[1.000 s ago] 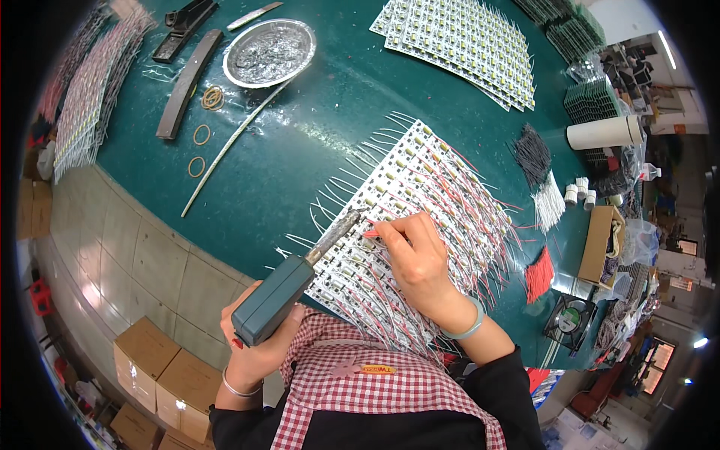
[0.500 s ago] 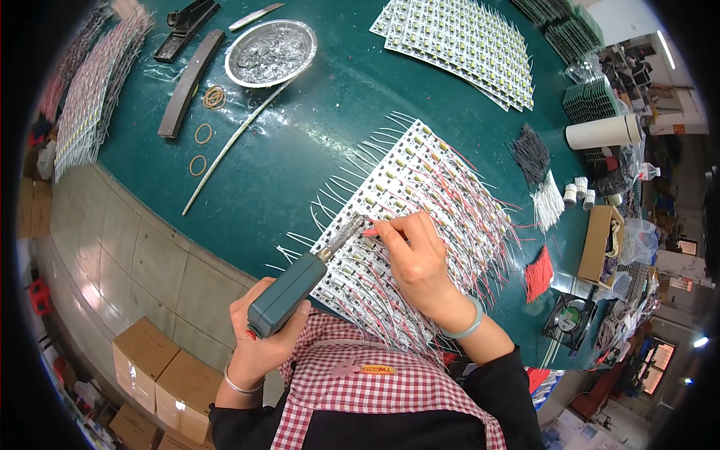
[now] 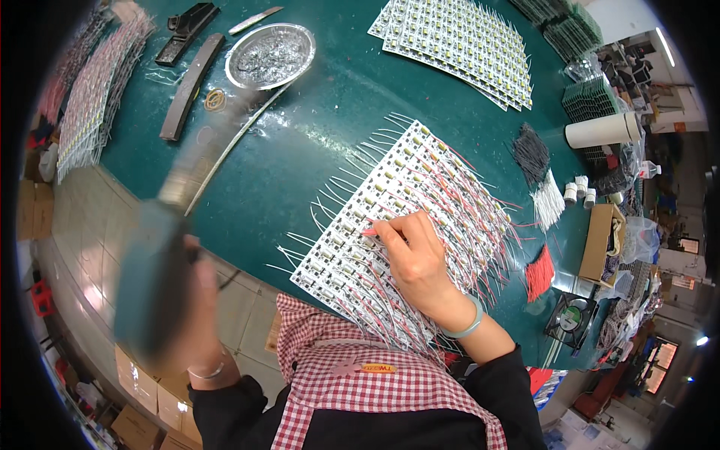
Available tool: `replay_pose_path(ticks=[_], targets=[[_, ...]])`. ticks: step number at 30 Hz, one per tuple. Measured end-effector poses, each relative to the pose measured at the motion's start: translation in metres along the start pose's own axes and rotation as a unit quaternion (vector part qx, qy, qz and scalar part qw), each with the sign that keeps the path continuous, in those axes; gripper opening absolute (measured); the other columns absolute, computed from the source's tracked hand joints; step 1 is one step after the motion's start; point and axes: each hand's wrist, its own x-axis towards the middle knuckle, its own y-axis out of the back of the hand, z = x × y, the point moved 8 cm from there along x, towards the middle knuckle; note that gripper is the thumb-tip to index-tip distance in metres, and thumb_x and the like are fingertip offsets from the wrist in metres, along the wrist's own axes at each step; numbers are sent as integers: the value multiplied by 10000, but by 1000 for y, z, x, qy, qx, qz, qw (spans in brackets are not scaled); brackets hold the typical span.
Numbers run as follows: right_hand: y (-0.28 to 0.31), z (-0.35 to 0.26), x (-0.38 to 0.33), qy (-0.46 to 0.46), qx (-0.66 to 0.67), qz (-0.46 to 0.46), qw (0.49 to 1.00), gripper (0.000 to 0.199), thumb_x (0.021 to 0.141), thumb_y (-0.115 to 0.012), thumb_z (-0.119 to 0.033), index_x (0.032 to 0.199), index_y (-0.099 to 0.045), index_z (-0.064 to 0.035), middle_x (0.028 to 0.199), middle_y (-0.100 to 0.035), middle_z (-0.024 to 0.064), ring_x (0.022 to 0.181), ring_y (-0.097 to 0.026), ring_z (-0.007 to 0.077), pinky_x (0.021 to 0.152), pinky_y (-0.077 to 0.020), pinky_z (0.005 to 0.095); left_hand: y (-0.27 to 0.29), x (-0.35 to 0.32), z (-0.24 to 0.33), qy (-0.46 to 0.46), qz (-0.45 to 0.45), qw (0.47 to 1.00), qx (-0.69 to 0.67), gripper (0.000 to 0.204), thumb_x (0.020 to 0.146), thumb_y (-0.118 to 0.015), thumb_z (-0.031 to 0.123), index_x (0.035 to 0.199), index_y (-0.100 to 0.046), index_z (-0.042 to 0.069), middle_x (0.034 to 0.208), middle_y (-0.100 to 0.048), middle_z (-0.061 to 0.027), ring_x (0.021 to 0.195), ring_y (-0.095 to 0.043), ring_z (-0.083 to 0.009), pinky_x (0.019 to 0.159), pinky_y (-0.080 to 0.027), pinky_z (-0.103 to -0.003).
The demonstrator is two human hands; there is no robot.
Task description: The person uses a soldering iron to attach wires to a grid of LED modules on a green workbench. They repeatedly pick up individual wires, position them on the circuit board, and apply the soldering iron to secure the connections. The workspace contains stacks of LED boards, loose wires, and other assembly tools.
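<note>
A white panel of small circuit boards (image 3: pixel 311 276) lies slanted on the green table, with many red and white wires standing off it. My right hand (image 3: pixel 416 259) rests over its middle, thumb and finger pinching a short red wire (image 3: pixel 369 232) against the boards. Off to the left, past the table's edge, my left hand (image 3: pixel 202 307) is wrapped around a dark green soldering gun (image 3: pixel 146 277). Motion smears both the hand and the gun, whose tip points up toward the table and is away from the panel.
A metal bowl (image 3: pixel 232 70) of silvery scraps stands at the far left beside a thin pale rod (image 3: pixel 232 144) and a dark curved bar (image 3: pixel 191 88). More boards (image 3: pixel 457 52) are stacked at the back. Black wires (image 3: pixel 531 154), red wires (image 3: pixel 539 274) and a small fan (image 3: pixel 570 315) lie right.
My left hand has swung the soldering gun left, off the panel and out past the table's edge. My right hand stays in place with the red wire.
</note>
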Motion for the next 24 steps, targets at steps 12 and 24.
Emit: replay_pose_path(ticks=[12,24], targets=[[0,-3,-2,7,11,1,1000,326,736,-634,26,1061,-642,47,900,-568,101,795,-545,254,610,-465,337,-40,12,-51,205,-92,974,12,262,789,-771,32,1038,-702,-9,752,-671,-14,511,-517,-34,463,-381,-185],[64,-5,-13,-31,8,-63,998,376,667,-623,105,1026,-676,8,848,-564,94,756,-551,251,604,-455,346,2,-80,-59,268,-122,954,-61,333,796,-715,-27,1113,-625,-76,993,-659,-142,537,-534,-91,469,-409,-206]])
